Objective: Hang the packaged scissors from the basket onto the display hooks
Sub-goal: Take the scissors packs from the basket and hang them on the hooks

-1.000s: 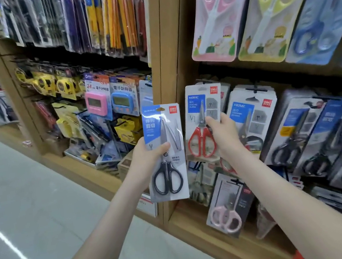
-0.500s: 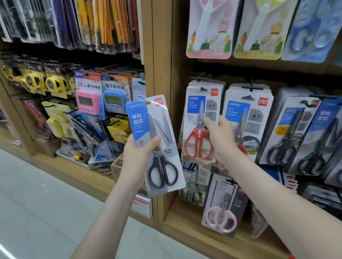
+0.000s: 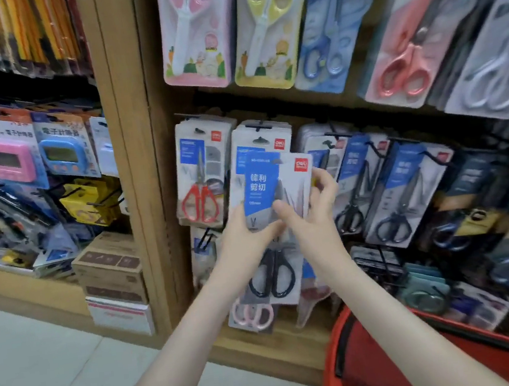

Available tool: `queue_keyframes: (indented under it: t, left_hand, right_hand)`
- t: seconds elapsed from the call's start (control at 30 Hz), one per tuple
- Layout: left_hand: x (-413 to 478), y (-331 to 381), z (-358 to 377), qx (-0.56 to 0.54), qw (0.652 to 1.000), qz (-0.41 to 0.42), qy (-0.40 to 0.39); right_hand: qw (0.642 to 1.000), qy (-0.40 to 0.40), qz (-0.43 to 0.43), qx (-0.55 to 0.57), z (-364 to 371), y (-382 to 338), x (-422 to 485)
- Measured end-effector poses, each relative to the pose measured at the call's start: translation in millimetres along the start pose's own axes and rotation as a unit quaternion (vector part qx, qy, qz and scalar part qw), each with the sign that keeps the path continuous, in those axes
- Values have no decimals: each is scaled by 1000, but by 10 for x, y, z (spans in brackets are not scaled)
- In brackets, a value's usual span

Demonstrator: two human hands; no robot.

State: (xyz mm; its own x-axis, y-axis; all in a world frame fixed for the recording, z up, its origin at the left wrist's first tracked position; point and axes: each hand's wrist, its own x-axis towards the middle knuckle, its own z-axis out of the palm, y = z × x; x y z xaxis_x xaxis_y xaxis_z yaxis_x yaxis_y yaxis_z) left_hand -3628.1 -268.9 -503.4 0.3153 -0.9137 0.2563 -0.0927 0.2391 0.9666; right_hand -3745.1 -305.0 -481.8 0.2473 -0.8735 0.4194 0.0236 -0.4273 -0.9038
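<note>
A pack of black-handled scissors (image 3: 267, 191) with a blue and white card is held upright in front of the middle row of hooks. My left hand (image 3: 246, 242) grips its left edge at mid height. My right hand (image 3: 316, 214) pinches the card's right side, thumb on the front and fingers behind. The pack covers the second hanging stack (image 3: 259, 141); a red-handled scissors pack (image 3: 200, 180) hangs to its left. Black-handled packs (image 3: 401, 197) hang on hooks to the right. The red basket (image 3: 395, 358) sits at lower right, under my right forearm.
Pastel scissors packs (image 3: 261, 25) fill the upper row. A wooden upright (image 3: 131, 143) splits the shelving; timers (image 3: 8, 159) and cardboard boxes (image 3: 111, 268) sit to its left. A pink scissors pack (image 3: 252, 315) hangs low. Pale floor tiles (image 3: 43, 363) lie at lower left.
My right hand let go of the red-handled pack on the hook and came onto the black-handled pack. Both hands have carried that pack rightward, in front of the second stack. The basket has come into view.
</note>
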Motion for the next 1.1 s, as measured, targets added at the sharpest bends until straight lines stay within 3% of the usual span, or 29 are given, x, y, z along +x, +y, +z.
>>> queue_keyframes:
  t: [0.13,0.27,0.6,0.77,0.9,1.0,1.1]
  left_hand:
    - [9,31,832,43,996,34,-67]
    - [-25,126,1518,59,980,90,-165]
    - [227,86,2250,125,963,102,-215]
    - [377,1,2377,123,969,94,-194]
    - [502,-122,2458,218,959,113,-140]
    - [435,-293,2541,341,924,164,-47]
    - [73,-674,2718,372,909,187,34]
  right_hand:
    - [993,96,-36,-53,-777,17,-103]
    - [981,112,-38,-151,-1531,42,-114]
    - [957,145,-10,-250,-2217,306,139]
    - [953,111,14,-281,-2308,403,341]
    - [927,62,44,-367,-2381,490,520]
    - [902,50,25,-429,-2456,641,447]
    - [894,64,-30,-442,-2593,1007,-74]
